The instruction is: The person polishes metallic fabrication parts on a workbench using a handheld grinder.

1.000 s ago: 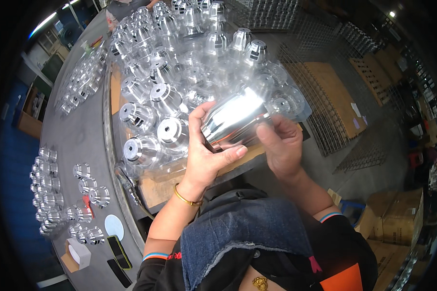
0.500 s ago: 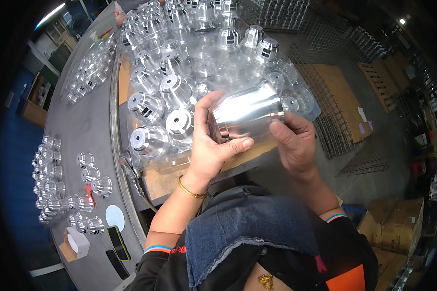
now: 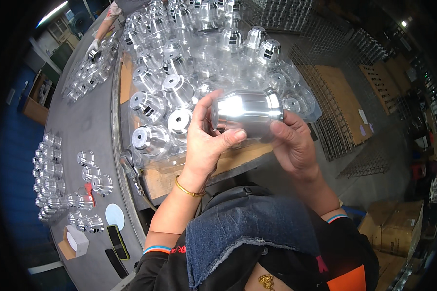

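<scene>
A shiny silver metal cup (image 3: 247, 110) lies sideways between my two hands, in front of my chest. My left hand (image 3: 205, 127) grips its narrower end, the thumb along the underside. At the flanged wider end, my right hand (image 3: 294, 138) holds on with thumb and fingers. Beneath and beyond is a clear plastic tray (image 3: 257, 72) with moulded pockets. Similar metal cups (image 3: 149, 105) stand in it, bunched at the left and far side; several show a dark hole in the top.
On the grey table (image 3: 90, 128) to the left stand more cups (image 3: 48, 165), a white box (image 3: 77, 242) and a light-blue disc (image 3: 114, 217). Another person's gloved hand (image 3: 93, 47) holds a cup at the far left. Wire racks (image 3: 320, 97) and cardboard boxes (image 3: 391, 225) are on the right.
The cup in my hands has turned, levelling out and now showing its flanged rim at the right. Another person's arm has come in at the far left.
</scene>
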Demonstrator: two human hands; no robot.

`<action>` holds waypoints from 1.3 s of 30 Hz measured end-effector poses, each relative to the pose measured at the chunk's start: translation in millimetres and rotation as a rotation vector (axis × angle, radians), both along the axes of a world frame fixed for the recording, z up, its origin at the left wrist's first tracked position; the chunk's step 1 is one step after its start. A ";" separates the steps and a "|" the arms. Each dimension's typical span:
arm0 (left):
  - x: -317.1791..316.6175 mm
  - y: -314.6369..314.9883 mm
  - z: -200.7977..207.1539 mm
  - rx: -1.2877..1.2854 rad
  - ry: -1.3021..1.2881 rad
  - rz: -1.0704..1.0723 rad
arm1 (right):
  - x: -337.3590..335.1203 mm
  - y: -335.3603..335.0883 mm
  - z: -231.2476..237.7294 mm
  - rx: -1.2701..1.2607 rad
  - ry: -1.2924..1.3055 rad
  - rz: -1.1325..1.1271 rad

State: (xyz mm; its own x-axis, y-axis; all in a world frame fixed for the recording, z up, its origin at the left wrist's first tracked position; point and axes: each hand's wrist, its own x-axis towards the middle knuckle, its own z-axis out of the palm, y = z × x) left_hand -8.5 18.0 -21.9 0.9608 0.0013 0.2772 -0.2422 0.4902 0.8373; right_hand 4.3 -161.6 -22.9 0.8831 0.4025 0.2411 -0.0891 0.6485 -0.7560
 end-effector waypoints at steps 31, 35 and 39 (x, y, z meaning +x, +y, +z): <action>-70.9 79.0 -15.3 0.087 0.025 0.451 | -3.8 111.9 -9.3 0.350 0.589 0.587; -79.9 86.6 -17.4 0.070 0.060 0.489 | -11.5 123.7 -3.2 0.328 0.622 0.565; -86.0 94.4 -22.1 0.066 0.076 0.504 | -16.5 132.2 -5.1 0.325 0.639 0.551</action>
